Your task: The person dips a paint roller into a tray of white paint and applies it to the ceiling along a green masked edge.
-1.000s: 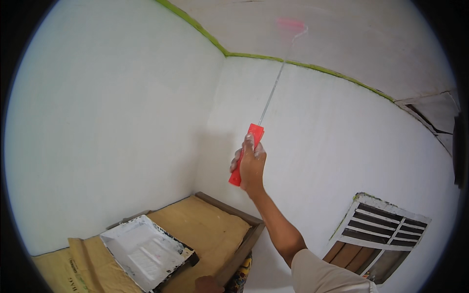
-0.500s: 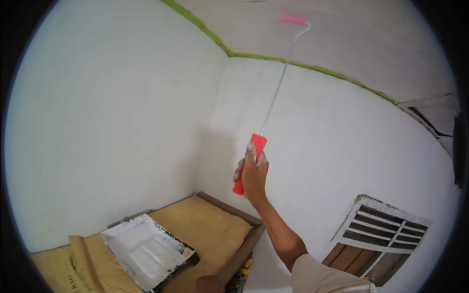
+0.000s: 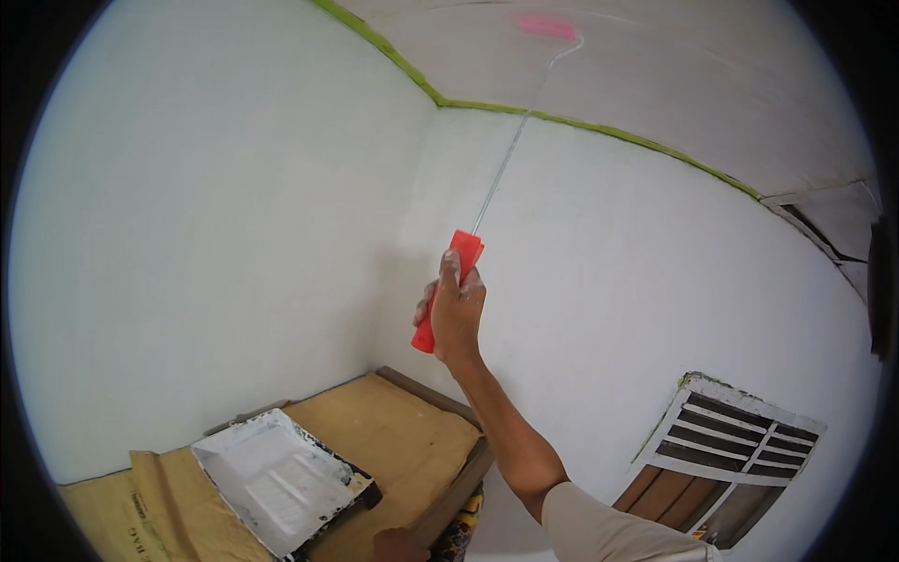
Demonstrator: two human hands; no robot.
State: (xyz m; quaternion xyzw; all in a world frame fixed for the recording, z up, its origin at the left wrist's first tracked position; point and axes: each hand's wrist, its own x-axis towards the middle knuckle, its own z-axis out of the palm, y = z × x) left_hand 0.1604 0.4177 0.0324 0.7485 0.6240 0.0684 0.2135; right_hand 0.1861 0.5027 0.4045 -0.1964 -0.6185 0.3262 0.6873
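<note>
Raised ahead of me, my right hand is closed around the red handle of a paint roller, with the thumb lying up along it. White paint smears the fingers. A long thin metal rod runs up from the handle to a pink roller sleeve, which is at the pale ceiling. Low in the picture, only a small part of my left hand shows by the near edge of the brown-covered surface; its fingers cannot be made out. A white paint tray with paint in it lies just left of that hand.
Brown paper sacking covers a wood-edged surface in the corner. White walls meet the ceiling along a green painted strip. A slatted window opening is at lower right, and a ceiling panel gap at upper right.
My right hand has moved left and slightly up with the paint roller. The pink sleeve has shifted a little left and up across the ceiling. My left hand has stayed about where it was.
</note>
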